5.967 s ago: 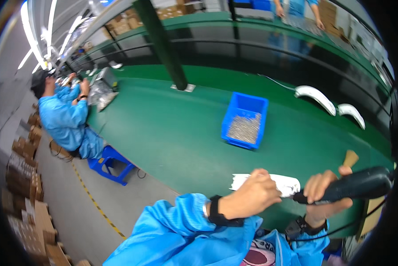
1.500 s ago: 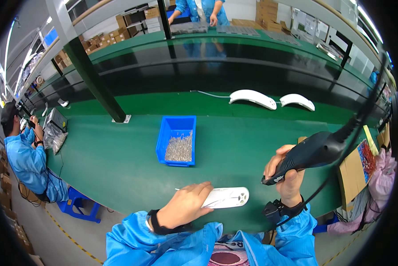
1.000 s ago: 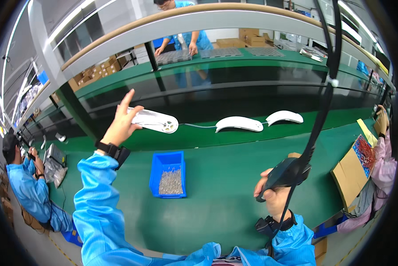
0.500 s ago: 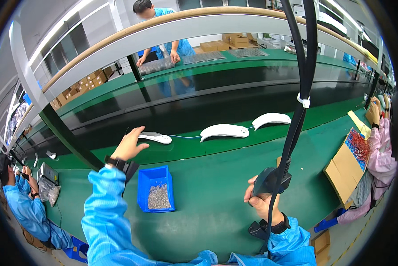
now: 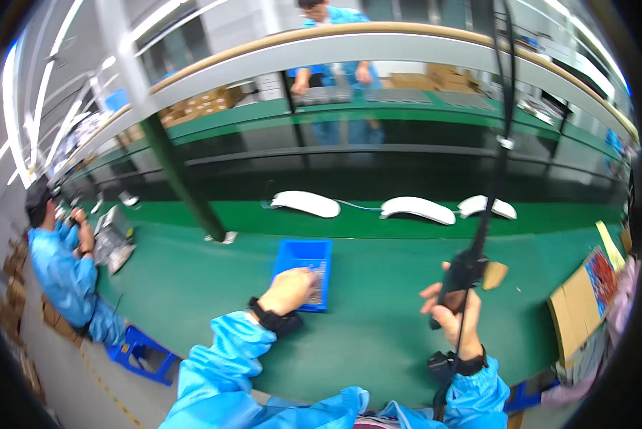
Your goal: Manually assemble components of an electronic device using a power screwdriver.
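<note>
Blue bin under the left hand

Green bench spans the scene, with white curved pieces along its far side. Left of centre, nearer than these, stands the bin. A dark power tool is to the right, the right hand wrapped about it, well apart from the left. The left hand lies over the bin's near left side, fingers at the small metal pieces; whether they pinch any cannot be told. Picking well probably means dipping fingertips only, taking few pieces, lifting clear of the rim and holding the tool steady, away from the bin.
</note>
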Demonstrator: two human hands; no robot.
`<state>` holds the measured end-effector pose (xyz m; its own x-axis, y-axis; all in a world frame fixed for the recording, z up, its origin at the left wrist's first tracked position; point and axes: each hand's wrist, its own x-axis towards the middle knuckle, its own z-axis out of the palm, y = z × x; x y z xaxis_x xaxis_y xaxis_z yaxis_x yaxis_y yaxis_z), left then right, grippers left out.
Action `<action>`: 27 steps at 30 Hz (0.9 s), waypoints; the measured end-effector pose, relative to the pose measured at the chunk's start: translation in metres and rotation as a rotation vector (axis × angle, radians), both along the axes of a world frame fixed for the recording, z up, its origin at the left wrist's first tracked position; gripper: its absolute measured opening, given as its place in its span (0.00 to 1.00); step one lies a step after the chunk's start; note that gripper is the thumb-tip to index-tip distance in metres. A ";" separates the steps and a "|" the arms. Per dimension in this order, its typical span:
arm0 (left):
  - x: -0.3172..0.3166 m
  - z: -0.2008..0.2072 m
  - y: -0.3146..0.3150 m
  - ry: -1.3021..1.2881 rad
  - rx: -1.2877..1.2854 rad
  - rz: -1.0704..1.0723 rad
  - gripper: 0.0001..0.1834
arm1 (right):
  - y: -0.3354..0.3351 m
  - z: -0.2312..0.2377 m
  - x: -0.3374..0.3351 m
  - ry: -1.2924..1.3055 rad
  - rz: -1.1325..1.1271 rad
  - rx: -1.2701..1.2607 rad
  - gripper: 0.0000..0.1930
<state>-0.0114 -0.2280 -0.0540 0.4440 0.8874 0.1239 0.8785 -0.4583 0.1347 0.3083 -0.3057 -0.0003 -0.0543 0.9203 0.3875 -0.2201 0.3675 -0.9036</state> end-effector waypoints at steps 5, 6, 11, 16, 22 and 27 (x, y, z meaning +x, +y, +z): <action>0.011 0.001 -0.002 -0.062 0.125 -0.007 0.07 | -0.009 -0.006 0.008 -0.069 -0.185 0.061 0.40; 0.009 0.000 -0.005 -0.068 0.147 0.010 0.06 | -0.012 0.001 0.001 -0.081 -0.199 0.054 0.40; 0.008 -0.001 -0.019 -0.124 0.146 0.087 0.04 | -0.009 -0.001 -0.009 -0.096 -0.208 0.056 0.40; 0.010 0.008 -0.020 -0.140 0.199 0.106 0.03 | -0.007 -0.002 -0.011 -0.135 -0.174 0.081 0.41; 0.006 0.008 -0.020 -0.254 0.258 0.091 0.04 | 0.019 -0.008 -0.020 -0.089 -0.070 0.160 0.36; 0.009 0.003 -0.023 -0.246 0.364 0.113 0.03 | 0.034 -0.004 -0.056 0.086 -0.119 0.154 0.36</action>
